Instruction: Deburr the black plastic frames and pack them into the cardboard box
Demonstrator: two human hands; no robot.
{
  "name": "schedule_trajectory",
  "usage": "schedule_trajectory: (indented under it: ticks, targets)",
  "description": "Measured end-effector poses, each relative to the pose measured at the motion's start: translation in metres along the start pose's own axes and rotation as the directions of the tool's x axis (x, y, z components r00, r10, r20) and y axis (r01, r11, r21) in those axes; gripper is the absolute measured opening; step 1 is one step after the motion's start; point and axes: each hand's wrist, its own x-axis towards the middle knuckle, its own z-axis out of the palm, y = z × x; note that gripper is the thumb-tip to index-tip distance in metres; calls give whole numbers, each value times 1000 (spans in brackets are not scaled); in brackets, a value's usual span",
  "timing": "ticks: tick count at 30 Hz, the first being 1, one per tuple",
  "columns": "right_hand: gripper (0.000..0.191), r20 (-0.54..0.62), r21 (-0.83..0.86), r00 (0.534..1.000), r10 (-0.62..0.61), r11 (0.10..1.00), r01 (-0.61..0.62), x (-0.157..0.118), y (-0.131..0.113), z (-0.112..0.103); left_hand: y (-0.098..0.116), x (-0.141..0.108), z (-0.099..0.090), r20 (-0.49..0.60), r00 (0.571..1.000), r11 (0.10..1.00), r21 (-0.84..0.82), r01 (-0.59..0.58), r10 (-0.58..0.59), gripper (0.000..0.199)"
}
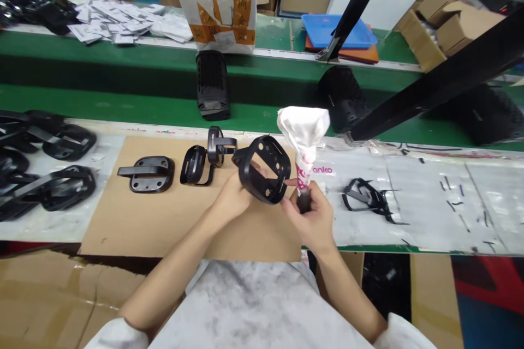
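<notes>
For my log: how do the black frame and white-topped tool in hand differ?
The black frame rings an opening; the white-topped tool is narrow with a flared top. The frame looks all black; the tool is white, pink and dark below. Both are held.

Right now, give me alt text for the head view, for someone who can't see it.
A person's left hand holds a black frame, and the right hand grips a white-topped object beside it. Similar black parts lie on a cardboard sheet, with a green surface beyond.
</notes>
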Motion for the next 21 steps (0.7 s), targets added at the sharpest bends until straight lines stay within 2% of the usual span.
schedule_trajectory:
  ticks: [3,6,9,12,15,18,21]
  targets:
    - [14,-8,-17,997,74,997,-74,9,8,-5,12,-5,-10,100,982,985,76,156,-163,47]
    - [25,70,170,975,211,961,-220,13,15,-5,23,-11,-17,178,929,942,149,299,-323,61]
    - [35,155,312,941,300,889,-335,13,18,-2,23,-12,-18,262,887,925,116,362,-380,65]
    - [38,184,366,923,337,848,-383,16,18,1,14,-10,-21,307,878,930,124,345,-367,71]
    - [40,218,396,887,407,794,-462,25,19,2,3,-7,-28,315,898,951,138,276,-307,73]
    - [46,181,410,875,449,774,-482,38,22,2,-6,-4,-32,288,925,958,216,190,-249,54]
    - [50,99,392,893,440,807,-441,49,24,3,-15,3,-25,192,966,913,399,84,-173,40]
